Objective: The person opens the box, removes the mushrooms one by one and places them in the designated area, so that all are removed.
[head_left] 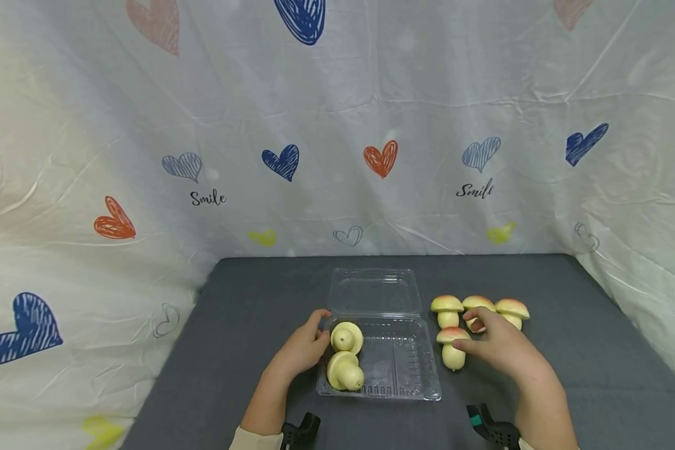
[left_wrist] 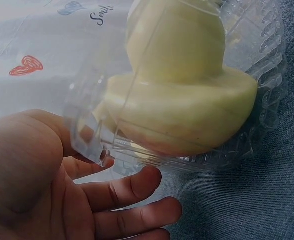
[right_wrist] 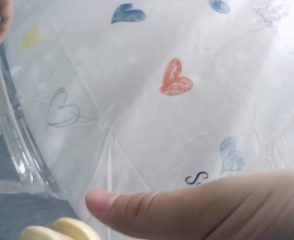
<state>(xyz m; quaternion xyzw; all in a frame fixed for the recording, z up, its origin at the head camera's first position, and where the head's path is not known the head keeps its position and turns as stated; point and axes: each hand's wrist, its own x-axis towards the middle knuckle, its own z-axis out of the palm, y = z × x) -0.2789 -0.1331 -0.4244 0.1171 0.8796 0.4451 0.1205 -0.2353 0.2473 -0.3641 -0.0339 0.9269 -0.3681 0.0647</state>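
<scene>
My left hand (head_left: 304, 350) is at the left edge of a clear plastic container (head_left: 410, 390), its thumb and index finger pinching the rim. In the left wrist view the other fingers (left_wrist: 136, 220) spread loosely outside the wall. Two pale yellow toy mushrooms (head_left: 345, 337) lie in the container's left side. To its right my right hand (head_left: 500, 344) reaches over several red-capped toy mushrooms, thumb overlapping the front mushroom (head_left: 454, 357) and index finger before a back mushroom (head_left: 478, 302). The right thumb (right_wrist: 147, 210) is straight; its other fingers are hidden in the right wrist view.
The container's transparent lid (head_left: 374, 290) lies folded back behind it. More mushrooms stand at the back left (head_left: 447, 306) and the right (head_left: 513, 309) of the group. A dark grey cloth (head_left: 247, 300) covers the table; a heart-printed curtain (head_left: 326, 206) hangs behind.
</scene>
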